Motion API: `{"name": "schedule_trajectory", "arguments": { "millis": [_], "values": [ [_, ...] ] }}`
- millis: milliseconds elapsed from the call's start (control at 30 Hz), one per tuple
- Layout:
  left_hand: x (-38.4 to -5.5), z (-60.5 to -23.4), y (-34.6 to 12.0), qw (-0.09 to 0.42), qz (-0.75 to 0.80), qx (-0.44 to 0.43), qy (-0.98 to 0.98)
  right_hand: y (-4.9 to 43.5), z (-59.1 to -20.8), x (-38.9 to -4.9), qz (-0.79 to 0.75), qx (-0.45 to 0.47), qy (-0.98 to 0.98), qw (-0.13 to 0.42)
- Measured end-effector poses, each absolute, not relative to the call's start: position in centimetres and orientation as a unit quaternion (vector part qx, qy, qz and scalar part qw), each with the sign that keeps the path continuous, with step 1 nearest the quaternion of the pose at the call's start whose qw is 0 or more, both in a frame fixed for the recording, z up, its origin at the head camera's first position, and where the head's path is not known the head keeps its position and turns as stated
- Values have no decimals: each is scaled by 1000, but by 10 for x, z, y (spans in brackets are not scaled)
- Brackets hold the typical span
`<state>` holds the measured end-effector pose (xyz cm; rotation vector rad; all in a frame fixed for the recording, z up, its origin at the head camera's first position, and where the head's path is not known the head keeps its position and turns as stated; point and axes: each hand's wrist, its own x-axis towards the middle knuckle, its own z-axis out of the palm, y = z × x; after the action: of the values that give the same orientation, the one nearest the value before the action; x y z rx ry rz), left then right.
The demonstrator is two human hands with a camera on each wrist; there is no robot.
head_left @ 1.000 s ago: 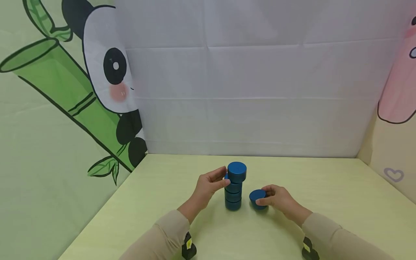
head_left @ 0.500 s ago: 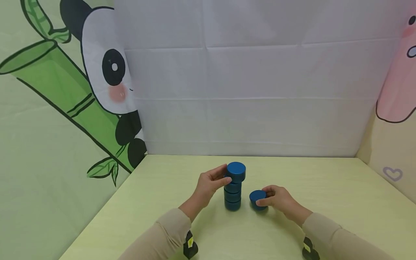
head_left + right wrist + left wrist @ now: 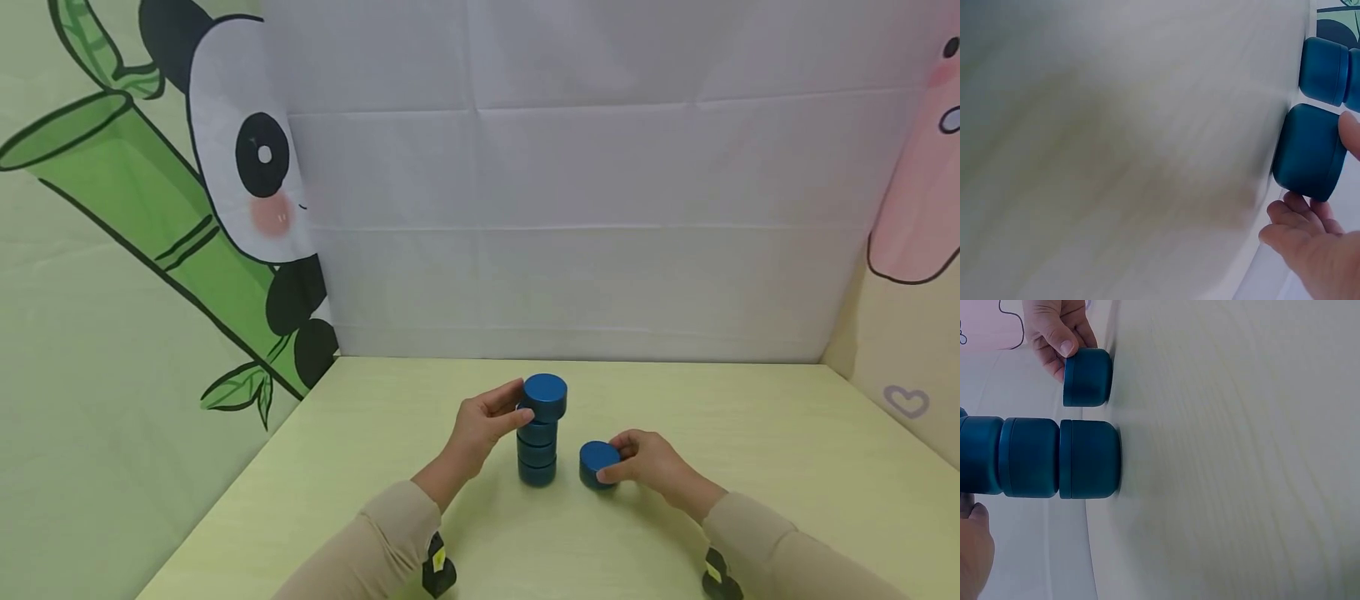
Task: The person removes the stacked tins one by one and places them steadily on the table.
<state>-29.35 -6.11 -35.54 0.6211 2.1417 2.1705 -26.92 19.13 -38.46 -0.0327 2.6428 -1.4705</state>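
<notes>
Furthest left, it's the left hand (image 3: 476, 429), thumb and fingers partly closed around the upper left of the stack of four blue, round, metal-looking containers (image 3: 537, 456), the top one jutting right. The stack stands on the pale yellow, wood-grained desk (image 3: 750, 433), in from its far edge. Just right, apart, there's a single blue, squat, metal-looking container (image 3: 599, 465), roughly upright over the desk, and the right hand (image 3: 652, 467) pinches its right side, well short of the desk's right edge.
</notes>
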Motion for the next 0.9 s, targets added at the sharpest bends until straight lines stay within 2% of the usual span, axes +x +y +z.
{"name": "schedule_trajectory", "arguments": {
  "millis": [433, 900],
  "values": [
    [-295, -359, -60, 13, 698, 194, 689, 189, -380, -271, -454, -14, 888, 65],
    [-292, -370, -64, 29, 693, 169, 700, 170, -333, -275, -539, -125, 832, 41]
  ]
}}
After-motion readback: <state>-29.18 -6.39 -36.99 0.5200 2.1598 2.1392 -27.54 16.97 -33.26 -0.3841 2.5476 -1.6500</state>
